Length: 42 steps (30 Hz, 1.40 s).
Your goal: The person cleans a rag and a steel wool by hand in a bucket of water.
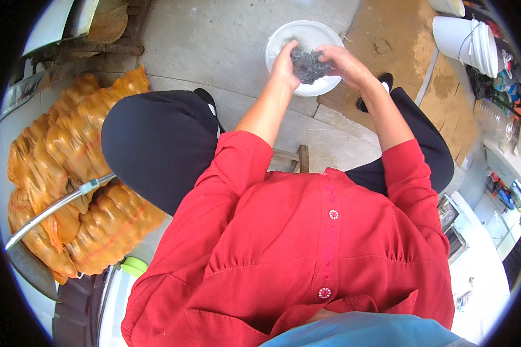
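A clump of dark grey, stringy material (310, 65) is between my two hands; whether it is wire wool or some other fibre I cannot tell. My left hand (285, 66) grips its left side, thumb uppermost. On the other side, my right hand (344, 64) has its fingers curled against the clump. Both hands are above a round white plastic basin or bucket (304, 90) on the floor. More grey strands show near the basin's far left inside. The fingers beneath the clump are hidden.
Full orange mesh sacks (100, 130) are piled to my left, with a metal tube (61, 207) in front. Brown boarding (386, 30) covers the floor on the right. Stacked white buckets (464, 45) lie on their side beyond it. A wooden stool leg (304, 158) shows between my knees.
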Each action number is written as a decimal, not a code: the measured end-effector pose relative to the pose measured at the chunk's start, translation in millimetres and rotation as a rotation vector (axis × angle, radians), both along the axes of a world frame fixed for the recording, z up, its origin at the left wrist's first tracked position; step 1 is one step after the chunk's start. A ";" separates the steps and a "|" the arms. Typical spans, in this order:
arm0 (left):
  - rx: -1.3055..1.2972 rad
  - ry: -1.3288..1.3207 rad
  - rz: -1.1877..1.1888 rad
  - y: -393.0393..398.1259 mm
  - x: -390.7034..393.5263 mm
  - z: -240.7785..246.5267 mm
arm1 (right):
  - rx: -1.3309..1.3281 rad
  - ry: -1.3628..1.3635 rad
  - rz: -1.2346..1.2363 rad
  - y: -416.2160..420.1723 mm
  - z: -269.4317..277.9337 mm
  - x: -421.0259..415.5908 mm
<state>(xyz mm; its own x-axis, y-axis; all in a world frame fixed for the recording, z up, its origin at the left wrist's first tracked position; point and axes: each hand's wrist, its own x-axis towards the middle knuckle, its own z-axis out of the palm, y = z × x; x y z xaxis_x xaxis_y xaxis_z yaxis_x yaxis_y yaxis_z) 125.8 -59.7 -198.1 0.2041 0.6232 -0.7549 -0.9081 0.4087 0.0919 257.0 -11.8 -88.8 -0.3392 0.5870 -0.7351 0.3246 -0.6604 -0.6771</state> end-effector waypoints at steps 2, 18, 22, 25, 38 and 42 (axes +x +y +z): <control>0.144 -0.172 -0.031 3.9 4.2 19.6 | 0.192 -0.130 -0.028 -0.9 -24.8 5.5; 0.171 -0.221 0.166 0.4 22.4 45.0 | 0.863 -0.367 -0.142 -42.0 -33.8 -36.3; 0.060 -0.199 0.082 -6.3 12.3 51.3 | 0.766 -0.421 -0.043 -49.9 -20.2 -50.7; 0.166 -0.159 -0.038 -10.5 28.9 57.1 | 0.679 -0.407 -0.410 -8.2 -51.1 -11.6; 0.172 -0.393 0.293 -6.3 5.0 24.5 | 0.966 -0.339 0.201 -75.9 -3.2 -68.7; 0.147 -0.272 0.096 -1.5 2.1 61.4 | 1.246 -0.542 0.215 -59.1 -26.2 -31.9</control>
<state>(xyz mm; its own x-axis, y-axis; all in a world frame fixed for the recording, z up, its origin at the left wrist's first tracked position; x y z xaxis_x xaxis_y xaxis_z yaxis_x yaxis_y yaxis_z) 127.9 -61.1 -136.7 0.3208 0.7479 -0.5812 -0.9412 0.3201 -0.1077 225.1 -70.9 -115.0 -0.3488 0.9224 0.1658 0.7534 0.3812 -0.5358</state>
